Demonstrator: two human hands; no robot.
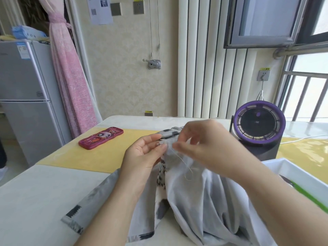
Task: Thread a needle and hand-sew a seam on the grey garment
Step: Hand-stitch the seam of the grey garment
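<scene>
Thumb and curled fingers of the left hand [142, 153] are pinched on a raised fold of the grey garment [195, 201], palm turned inward. At its three o'clock the right hand [200, 142] is arched over the fold, its fingertips closed on the pale thread [186, 166], which is looped downward. The remaining cloth is draped over the table [35, 192].

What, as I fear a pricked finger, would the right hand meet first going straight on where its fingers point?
Probably the left hand, its fingertips across the grey garment fold between them; depth unclear.
</scene>
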